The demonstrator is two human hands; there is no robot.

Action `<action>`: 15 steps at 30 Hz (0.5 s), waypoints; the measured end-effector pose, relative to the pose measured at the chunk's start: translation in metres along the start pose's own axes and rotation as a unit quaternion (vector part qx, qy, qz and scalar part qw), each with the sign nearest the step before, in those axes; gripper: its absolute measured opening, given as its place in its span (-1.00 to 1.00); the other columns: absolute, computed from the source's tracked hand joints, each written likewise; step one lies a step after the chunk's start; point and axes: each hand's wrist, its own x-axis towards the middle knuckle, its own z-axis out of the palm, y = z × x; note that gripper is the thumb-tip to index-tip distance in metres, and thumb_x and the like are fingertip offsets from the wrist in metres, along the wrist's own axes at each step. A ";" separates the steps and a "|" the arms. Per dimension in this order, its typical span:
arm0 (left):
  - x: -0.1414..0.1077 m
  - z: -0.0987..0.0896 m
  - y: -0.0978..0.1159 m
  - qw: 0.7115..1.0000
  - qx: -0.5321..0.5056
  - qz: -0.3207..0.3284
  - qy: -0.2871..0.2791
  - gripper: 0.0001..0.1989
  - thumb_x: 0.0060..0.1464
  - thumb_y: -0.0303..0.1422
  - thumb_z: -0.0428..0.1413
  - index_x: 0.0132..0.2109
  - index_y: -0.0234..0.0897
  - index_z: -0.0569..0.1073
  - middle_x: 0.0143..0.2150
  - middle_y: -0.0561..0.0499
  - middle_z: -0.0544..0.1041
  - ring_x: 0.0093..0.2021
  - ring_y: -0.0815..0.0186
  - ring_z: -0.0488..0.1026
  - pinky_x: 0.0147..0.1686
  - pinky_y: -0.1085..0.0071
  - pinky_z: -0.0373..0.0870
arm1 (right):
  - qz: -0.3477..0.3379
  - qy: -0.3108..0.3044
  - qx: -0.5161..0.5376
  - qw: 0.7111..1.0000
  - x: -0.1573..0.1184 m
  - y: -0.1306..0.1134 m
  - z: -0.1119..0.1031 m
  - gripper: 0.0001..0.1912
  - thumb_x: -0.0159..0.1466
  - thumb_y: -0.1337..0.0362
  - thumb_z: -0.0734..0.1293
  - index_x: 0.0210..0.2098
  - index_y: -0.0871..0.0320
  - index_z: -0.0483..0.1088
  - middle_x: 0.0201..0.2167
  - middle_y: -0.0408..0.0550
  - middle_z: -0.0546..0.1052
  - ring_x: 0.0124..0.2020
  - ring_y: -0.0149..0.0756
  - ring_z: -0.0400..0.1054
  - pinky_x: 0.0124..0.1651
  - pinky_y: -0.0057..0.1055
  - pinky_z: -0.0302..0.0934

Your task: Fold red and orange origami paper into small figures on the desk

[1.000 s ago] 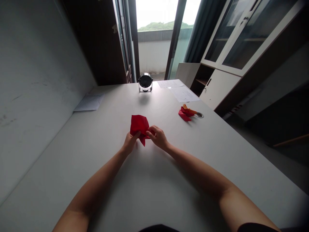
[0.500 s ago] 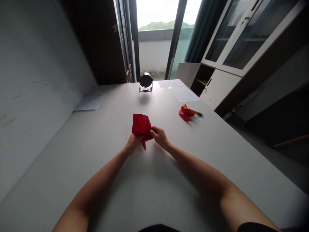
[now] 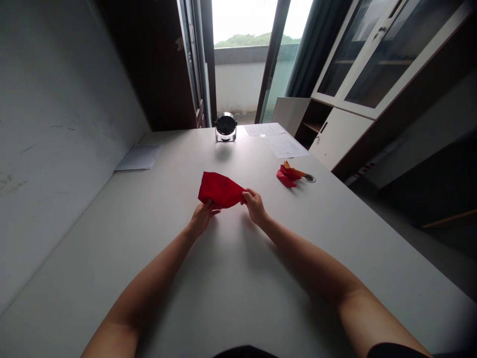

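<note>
A red sheet of folded paper [image 3: 220, 190] is held up over the middle of the white table [image 3: 238, 278]. My left hand [image 3: 201, 216] grips its lower left edge, thumb on top and some fingers underneath. At the paper's right corner, my right hand [image 3: 254, 205] pinches the tip. Folded red and orange paper pieces [image 3: 288, 175] lie on the table to the right, beside a round metal-rimmed ring [image 3: 309, 178].
A round black device on a silver stand [image 3: 225, 127] is at the table's far edge. Papers [image 3: 285, 145] lie at the far right, and more sheets [image 3: 138, 157] by the left wall. A white cabinet [image 3: 341, 134] stands beyond the right edge.
The red paper has opened out wider and flatter, and its lower point no longer hangs down. My right hand has moved right with the corner, and my left hand has shifted slightly left.
</note>
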 end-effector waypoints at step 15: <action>-0.005 0.001 0.003 0.956 0.160 0.166 0.180 -0.50 0.19 0.11 0.04 -0.34 -0.28 0.45 -0.43 0.02 0.51 -0.41 0.32 0.42 -0.42 0.44 0.27 | -0.248 -0.027 -0.266 0.931 -0.043 -0.029 0.022 -0.62 0.36 0.11 0.26 -0.53 0.11 0.16 -0.58 -0.21 0.25 -0.53 -0.42 0.09 -0.42 -0.44 0.03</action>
